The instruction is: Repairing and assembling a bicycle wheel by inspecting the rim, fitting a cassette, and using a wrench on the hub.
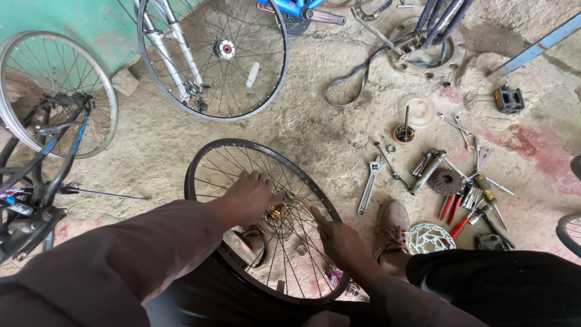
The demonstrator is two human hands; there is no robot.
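A black-rimmed spoked bicycle wheel (212,154) lies flat on the sandy floor in front of me. My left hand (247,195) rests over its brass-coloured hub (276,212), fingers curled on a flat metal spanner (289,197) set at the hub. My right hand (340,242) is just right of the hub, index finger stretched out onto the spanner's end among the spokes. Both sleeves are brown. My brown shoe (392,233) stands beside the rim.
Tools lie scattered to the right: an adjustable wrench (370,183), red-handled pliers (452,207), a cog (446,180), a disc rotor (428,237), a pedal (508,99). Another wheel in a fork (213,57) stands ahead, a bare rim (57,91) and bike parts at left.
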